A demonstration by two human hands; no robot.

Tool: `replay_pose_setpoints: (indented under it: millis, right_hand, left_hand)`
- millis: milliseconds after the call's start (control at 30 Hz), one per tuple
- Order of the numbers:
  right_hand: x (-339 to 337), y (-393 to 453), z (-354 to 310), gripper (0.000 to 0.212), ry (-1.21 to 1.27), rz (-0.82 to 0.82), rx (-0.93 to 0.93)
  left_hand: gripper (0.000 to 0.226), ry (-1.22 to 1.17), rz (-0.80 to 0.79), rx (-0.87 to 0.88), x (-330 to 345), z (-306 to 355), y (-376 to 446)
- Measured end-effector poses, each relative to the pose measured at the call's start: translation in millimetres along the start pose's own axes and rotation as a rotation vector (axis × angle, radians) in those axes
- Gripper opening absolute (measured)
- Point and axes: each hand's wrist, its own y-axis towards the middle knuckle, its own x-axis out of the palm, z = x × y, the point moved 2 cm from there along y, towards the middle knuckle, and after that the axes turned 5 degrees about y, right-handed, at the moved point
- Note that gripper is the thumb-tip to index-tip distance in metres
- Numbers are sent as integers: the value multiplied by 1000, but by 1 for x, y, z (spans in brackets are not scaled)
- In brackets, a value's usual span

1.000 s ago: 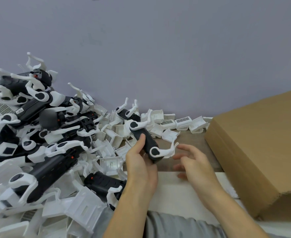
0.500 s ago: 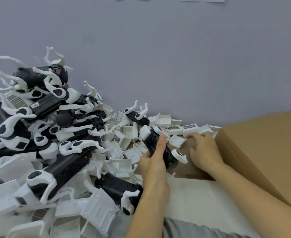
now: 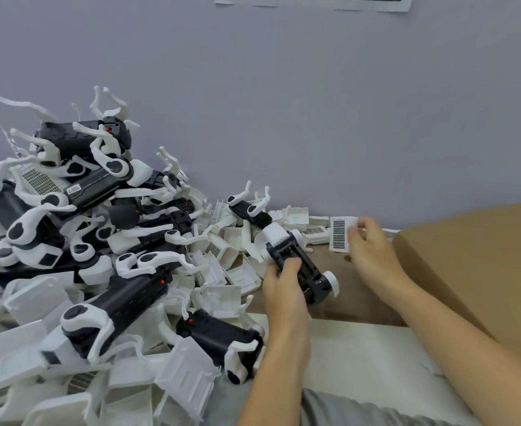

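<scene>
the left hand [image 3: 284,292] shows its back to the camera, fingers wrapped round a black device [image 3: 310,273] and thumb laid on top of it. its bare forearm [image 3: 276,367] rises almost straight from below. the right hand [image 3: 371,252], just to the right and slightly farther out, pinches a white cover [image 3: 339,233] at the fingertips (wrist bent a little), with its forearm [image 3: 456,339] trailing back to the lower right.

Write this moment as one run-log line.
left hand: grips black unit | right hand: pinches white grille cover | parts pile: at left
</scene>
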Motion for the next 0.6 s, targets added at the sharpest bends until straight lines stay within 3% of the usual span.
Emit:
replay_pose_setpoints:
  millis: [167,267,333,433,600]
  right_hand:
    - [-18,-48,0,33,578,169,299]
    - [-19,-76,3,22,772,48,332]
    - [-16,-89,8,17,615,-22,257]
    - [-15,-92,14,4,295,46,110]
    - [-9,-86,16,10,352,96,6]
  left_hand:
    - [21,142,-26,83,1,-1,-4]
    - [20,206,-96,117,3,-1,-7]
    - [19,222,-148,144,5,-1,-10]
    - [22,251,-201,185,6,-3,-10]
    - [30,324,-188,216,7,-4,-8]
